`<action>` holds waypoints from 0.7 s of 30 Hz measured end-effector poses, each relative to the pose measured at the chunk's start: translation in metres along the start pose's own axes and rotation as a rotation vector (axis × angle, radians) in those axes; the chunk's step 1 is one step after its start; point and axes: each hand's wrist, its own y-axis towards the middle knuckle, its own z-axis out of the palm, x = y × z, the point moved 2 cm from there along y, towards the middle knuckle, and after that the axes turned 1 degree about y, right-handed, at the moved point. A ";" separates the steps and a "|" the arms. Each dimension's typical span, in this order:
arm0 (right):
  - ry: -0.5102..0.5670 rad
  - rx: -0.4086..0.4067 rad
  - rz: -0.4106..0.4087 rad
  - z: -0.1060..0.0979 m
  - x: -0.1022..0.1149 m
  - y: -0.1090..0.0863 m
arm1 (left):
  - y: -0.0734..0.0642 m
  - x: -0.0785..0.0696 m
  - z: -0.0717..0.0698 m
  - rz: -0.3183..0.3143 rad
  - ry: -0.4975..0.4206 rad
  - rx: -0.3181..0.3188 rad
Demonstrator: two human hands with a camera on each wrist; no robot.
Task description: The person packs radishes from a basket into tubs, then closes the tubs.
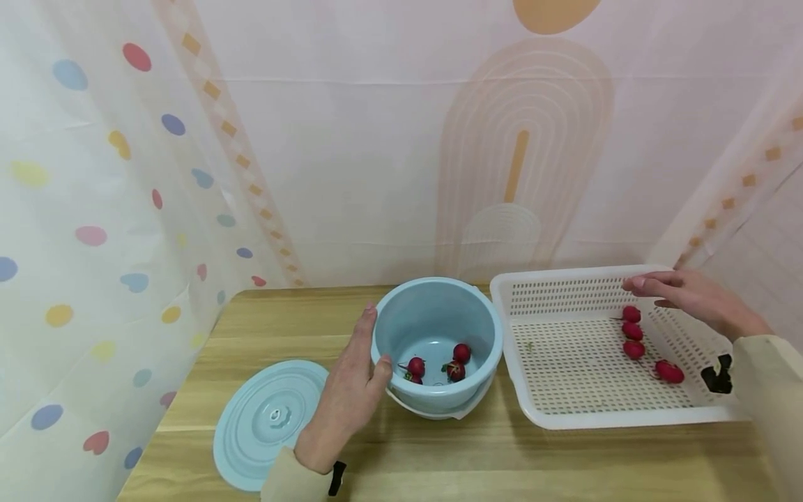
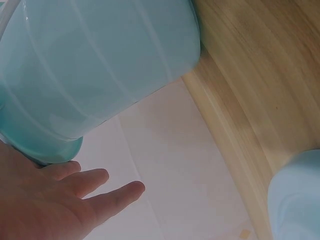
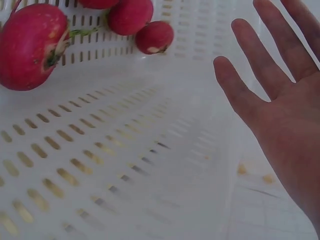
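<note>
A light blue bucket (image 1: 433,314) stands mid-table with several red radishes (image 1: 461,353) on its bottom. My left hand (image 1: 348,394) rests against the left side of its rim, fingers extended; in the left wrist view the bucket (image 2: 100,55) rises beside those fingers. To the right is a white perforated basket (image 1: 627,420), where several radishes (image 1: 633,349) lie towards the right side. Over the basket's back right part hovers my right hand (image 1: 696,296), holding nothing. The right wrist view shows its fingers spread, apart from the radishes (image 3: 32,47).
A round blue lid (image 1: 251,418) lies on the wooden table (image 1: 439,460), left of the bucket and partly behind my left hand. The bucket's white handle (image 1: 442,415) hangs down at its front. Behind the table hangs a patterned curtain (image 1: 351,160).
</note>
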 end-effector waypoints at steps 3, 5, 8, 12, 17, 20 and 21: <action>0.016 0.000 -0.011 0.002 -0.007 0.003 | 0.001 0.000 0.000 0.005 0.004 -0.008; 0.037 0.013 -0.013 0.003 -0.011 0.005 | 0.001 0.000 0.000 0.006 0.005 -0.012; 0.055 0.040 -0.008 0.007 -0.017 0.007 | 0.001 0.000 0.000 0.005 0.004 -0.012; 0.068 0.074 -0.010 0.015 -0.024 0.007 | 0.001 0.000 0.001 -0.001 0.003 -0.009; 0.085 0.108 0.001 0.022 -0.027 0.008 | -0.001 0.001 0.001 -0.002 0.007 -0.014; 0.090 0.136 0.017 0.026 -0.027 0.009 | -0.001 0.001 0.002 0.001 0.006 -0.020; 0.086 0.141 0.025 0.028 -0.028 0.009 | -0.002 0.001 0.002 0.002 0.006 -0.021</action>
